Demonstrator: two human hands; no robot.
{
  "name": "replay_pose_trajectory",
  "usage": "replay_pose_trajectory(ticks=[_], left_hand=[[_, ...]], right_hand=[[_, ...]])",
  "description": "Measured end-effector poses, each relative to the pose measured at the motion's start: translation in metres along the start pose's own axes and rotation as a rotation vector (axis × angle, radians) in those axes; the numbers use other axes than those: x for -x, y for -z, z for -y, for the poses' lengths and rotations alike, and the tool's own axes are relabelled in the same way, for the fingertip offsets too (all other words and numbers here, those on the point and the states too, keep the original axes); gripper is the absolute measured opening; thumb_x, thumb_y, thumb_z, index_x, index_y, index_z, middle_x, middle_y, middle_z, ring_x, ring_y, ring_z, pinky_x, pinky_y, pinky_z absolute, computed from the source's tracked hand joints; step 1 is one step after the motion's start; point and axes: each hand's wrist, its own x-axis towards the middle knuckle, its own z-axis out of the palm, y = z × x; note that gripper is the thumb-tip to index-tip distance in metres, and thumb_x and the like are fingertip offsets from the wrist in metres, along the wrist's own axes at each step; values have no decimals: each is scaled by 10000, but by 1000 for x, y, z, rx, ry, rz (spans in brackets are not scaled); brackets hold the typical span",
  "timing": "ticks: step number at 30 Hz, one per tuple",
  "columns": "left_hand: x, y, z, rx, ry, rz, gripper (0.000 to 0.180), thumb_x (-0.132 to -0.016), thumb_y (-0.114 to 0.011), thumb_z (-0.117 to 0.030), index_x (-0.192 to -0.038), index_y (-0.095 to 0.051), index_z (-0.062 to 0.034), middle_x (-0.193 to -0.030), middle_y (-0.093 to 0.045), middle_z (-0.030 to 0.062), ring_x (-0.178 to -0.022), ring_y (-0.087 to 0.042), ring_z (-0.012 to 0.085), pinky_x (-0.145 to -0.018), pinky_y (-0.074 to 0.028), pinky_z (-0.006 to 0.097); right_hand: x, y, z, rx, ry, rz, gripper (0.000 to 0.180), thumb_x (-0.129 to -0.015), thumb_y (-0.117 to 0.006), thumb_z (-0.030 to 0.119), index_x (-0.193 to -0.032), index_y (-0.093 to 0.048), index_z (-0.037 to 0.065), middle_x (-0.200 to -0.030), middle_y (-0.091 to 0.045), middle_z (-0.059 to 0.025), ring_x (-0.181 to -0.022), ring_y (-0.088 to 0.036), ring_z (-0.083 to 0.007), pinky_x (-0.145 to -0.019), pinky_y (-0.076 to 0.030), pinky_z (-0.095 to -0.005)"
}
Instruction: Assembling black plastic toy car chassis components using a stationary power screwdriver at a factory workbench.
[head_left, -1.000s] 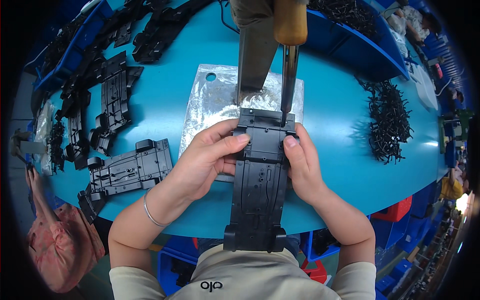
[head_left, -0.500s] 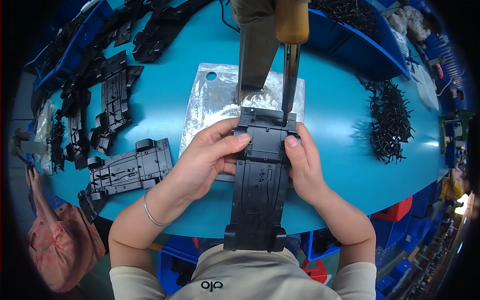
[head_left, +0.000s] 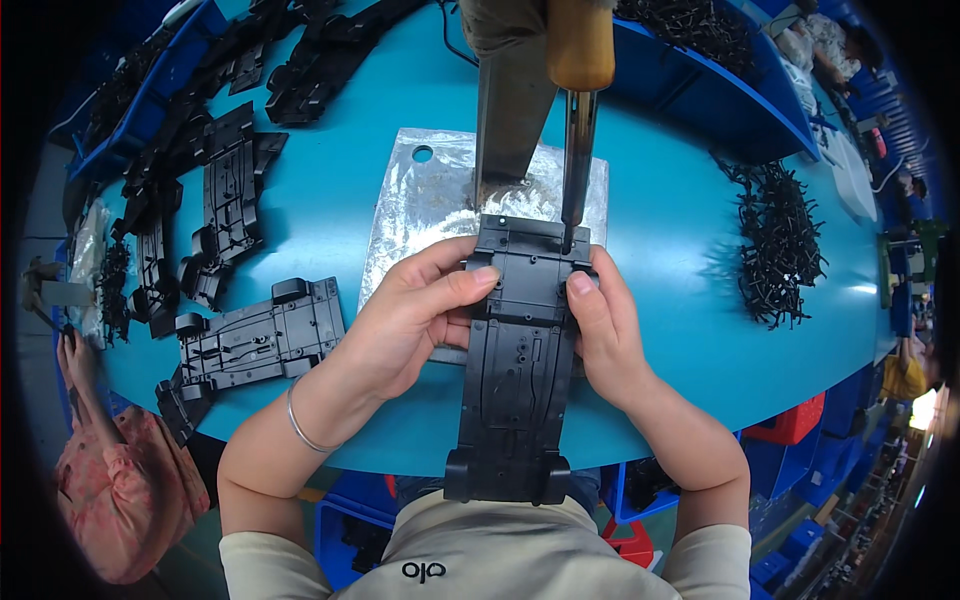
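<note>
Black chassis over plate's near edge, fingers of left hand and right hand gripping its sides, tool tip at or just above it, seemingly mid-step; loose chassis left of plate, finished or waiting unclear, black pieces heaped right.

A teal tabletop spreads across the middle of the frame. At upper right, a long blue bin holds thin black pieces, and below it a tangled black heap lies on the tabletop. A second blue bin sits at upper left. At lower left is a co-worker in a pink patterned top. A red plastic object shows at lower right. What seems to be a figure in yellow, small and distorted, is near the right edge.
</note>
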Motion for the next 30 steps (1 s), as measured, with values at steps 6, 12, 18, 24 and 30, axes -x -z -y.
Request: replay_pose_trajectory(ticks=[6, 12, 18, 24, 30], left_hand=[[0, -1, 1, -10, 9, -17, 352, -778, -489, -188, -1059, -419, 14, -880, -532, 85, -721, -558, 127, -615, -478, 251], [-2, 4, -5, -73, 45, 43, 377, -778, -498, -207, -1079, -410, 3, -875, -542, 85, -716, -559, 122, -630, -467, 234], [-8, 3, -8, -152, 61, 45, 441, -768, -508, -254, -1098, -393, 15, -846, -550, 85, -693, -558, 117, -621, -452, 225], [-28, -6, -14, -329, 80, 47, 363, -756, -503, -307, -1009, -475, -48, -782, -546, 24, -620, -525, 75, -612, -416, 197], [-42, -18, -5, -201, 85, -15, 262, -790, -444, -284, -937, -504, -76, -743, -529, 3, -602, -505, 70, -580, -409, 203]], right_hand=[[-4, -6, -5, -47, 136, -89, 274, -831, -367, 247, -906, -374, -16, -625, -434, -25, -569, -377, -67, -492, -329, -217], [1, 0, 0, 35, -3, -58, 327, -843, -360, 237, -1089, -338, 23, -886, -481, -40, -760, -468, -65, -591, -396, -171], [2, -4, 8, -34, 46, -108, 279, -843, -352, 191, -1026, -375, -18, -895, -460, -58, -812, -414, -92, -709, -348, -203], [-4, 2, 8, -82, 31, -299, 352, -812, -398, 302, -1058, -387, 51, -694, -439, 54, -449, -262, 13, -352, -144, -154], [-11, 15, 7, -172, 61, -302, 272, -833, -377, 226, -962, -408, -11, -843, -475, -48, -764, -429, -85, -678, -360, -205]])
